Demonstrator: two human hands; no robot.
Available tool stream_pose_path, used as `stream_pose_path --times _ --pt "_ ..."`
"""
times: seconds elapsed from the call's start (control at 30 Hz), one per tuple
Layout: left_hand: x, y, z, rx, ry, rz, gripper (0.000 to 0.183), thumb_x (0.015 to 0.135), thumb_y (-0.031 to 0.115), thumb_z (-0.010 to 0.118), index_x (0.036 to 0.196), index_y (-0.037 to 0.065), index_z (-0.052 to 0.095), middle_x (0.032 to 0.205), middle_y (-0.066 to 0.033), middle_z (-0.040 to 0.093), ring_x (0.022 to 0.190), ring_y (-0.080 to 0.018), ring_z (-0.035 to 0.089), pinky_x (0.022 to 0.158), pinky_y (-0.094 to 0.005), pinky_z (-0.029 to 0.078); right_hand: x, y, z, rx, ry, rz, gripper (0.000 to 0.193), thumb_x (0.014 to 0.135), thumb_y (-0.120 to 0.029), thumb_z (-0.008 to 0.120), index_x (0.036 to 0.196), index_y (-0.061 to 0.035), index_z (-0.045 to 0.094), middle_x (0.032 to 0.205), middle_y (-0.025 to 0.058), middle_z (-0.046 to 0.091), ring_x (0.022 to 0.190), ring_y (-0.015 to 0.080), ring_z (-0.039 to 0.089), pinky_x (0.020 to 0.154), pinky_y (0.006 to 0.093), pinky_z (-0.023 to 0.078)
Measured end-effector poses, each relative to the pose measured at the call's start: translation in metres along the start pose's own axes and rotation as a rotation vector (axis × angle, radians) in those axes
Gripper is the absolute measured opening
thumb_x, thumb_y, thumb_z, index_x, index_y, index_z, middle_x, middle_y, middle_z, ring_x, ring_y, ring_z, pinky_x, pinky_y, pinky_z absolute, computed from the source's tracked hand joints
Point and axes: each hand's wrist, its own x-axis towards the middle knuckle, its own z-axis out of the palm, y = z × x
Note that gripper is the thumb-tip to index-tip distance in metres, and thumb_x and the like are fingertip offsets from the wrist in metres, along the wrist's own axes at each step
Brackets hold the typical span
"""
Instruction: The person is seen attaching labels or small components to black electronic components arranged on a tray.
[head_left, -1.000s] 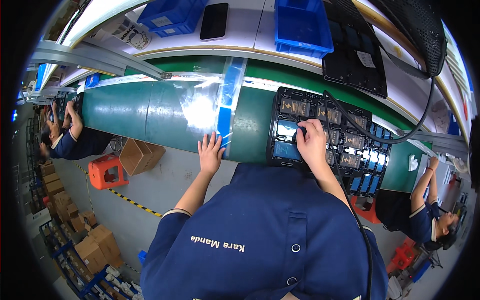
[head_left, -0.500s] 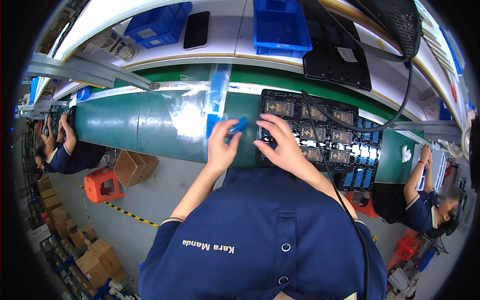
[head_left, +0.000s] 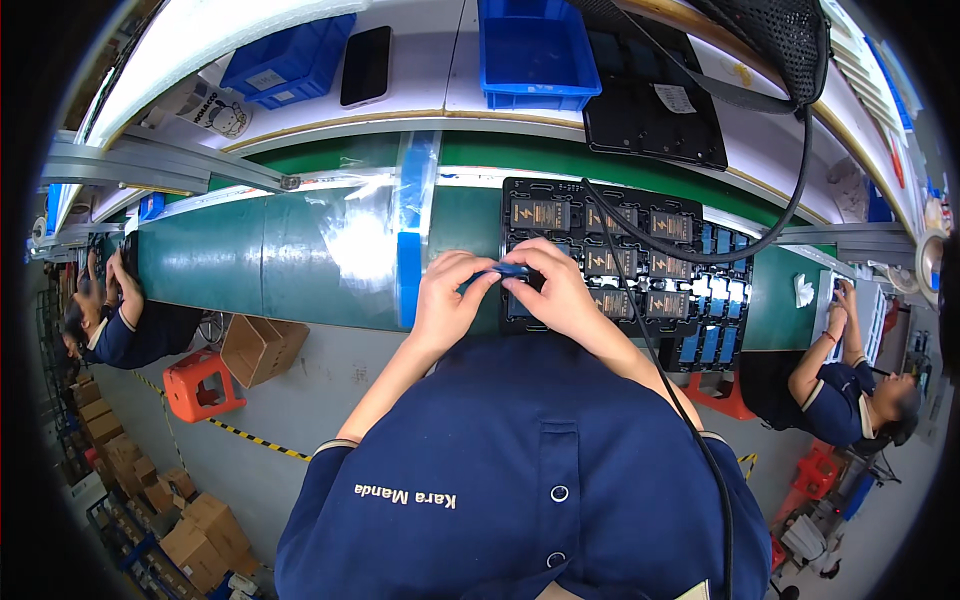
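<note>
In front of my chest, my left hand (head_left: 447,300) and my right hand (head_left: 556,292) meet with thumbs and fingers pinched. Between them they hold a small flat blue piece (head_left: 512,269), partly covered by the fingertips; its exact kind is too small to make out. My right hand is over the left edge of a black tray (head_left: 512,220) lying on the green work surface. Rows of dark rectangular modules (head_left: 541,214) with gold markings sit in that tray. Left of my hands lies a clear plastic sheet (head_left: 365,225) with a blue strip (head_left: 409,275).
A black cable (head_left: 640,320) hangs across the tray. Beside it are blue-faced pieces in another black holder (head_left: 712,347). On the shelf are blue bins (head_left: 540,95), a phone (head_left: 366,66) and a black panel (head_left: 655,135). Co-workers (head_left: 125,310) sit at both sides.
My right hand has moved left from the tray's edge and closed on the blue piece, joining my left hand. The view has shifted slightly, moving the bench things left.
</note>
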Motion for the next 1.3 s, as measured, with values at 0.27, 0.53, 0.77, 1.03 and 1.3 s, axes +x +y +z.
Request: stream_pose_path --times 0.27,0.53,0.77,1.03,1.3 --pt "0.012 -0.019 -0.024 0.142 -0.072 0.074 0.048 0.063 0.030 0.084 0.053 0.003 0.046 0.053 -0.0082 0.047 0.057 -0.0261 0.049 0.060 -0.0359 0.041 0.004 0.031 -0.003 0.657 -0.016 0.443 0.014 0.085 -0.008 0.070 0.096 -0.0008 0.068 0.088 0.0027 0.067 0.076 0.0070 0.061 0.071 0.0246 0.050" --pt "0.035 -0.034 -0.033 0.324 -0.521 -0.095 0.044 0.071 0.030 0.078 0.055 0.001 0.049 0.053 -0.0122 0.049 0.058 -0.0317 0.051 0.056 -0.0414 0.041 0.012 0.098 -0.028 0.566 0.426 0.519 0.018 0.087 -0.003 0.065 0.105 -0.0042 0.065 0.088 0.0004 0.064 0.078 0.0066 0.057 0.073 0.0214 0.046" --pt "0.049 -0.032 -0.006 0.180 -0.520 0.145 0.030 0.076 0.027 0.074 0.069 0.000 0.061 0.084 -0.0088 0.060 0.084 -0.0280 0.057 0.074 -0.0390 0.046 0.024 0.081 -0.033 0.386 0.328 0.588 0.027 0.079 0.001 0.072 0.105 -0.0011 0.066 0.083 0.0021 0.066 0.075 0.0086 0.062 0.067 0.0225 0.050" --pt "0.052 -0.030 -0.003 0.253 -0.414 0.179 0.028 0.077 0.024 0.073 0.070 0.000 0.062 0.097 -0.0088 0.059 0.093 -0.0277 0.057 0.079 -0.0389 0.046 0.025 0.081 -0.034 0.438 0.320 0.671 0.020 0.077 0.001 0.074 0.095 0.0006 0.066 0.081 0.0049 0.067 0.073 0.0105 0.063 0.066 0.0226 0.050" --pt "0.053 -0.023 0.005 0.210 -0.403 0.130 0.024 0.078 0.026 0.072 0.075 0.003 0.067 0.095 -0.0073 0.058 0.090 -0.0272 0.058 0.078 -0.0395 0.047 0.025 0.082 -0.034 0.412 0.320 0.673 0.020 0.076 0.000 0.074 0.094 0.0006 0.066 0.081 0.0056 0.068 0.072 0.0104 0.064 0.065 0.0224 0.050"
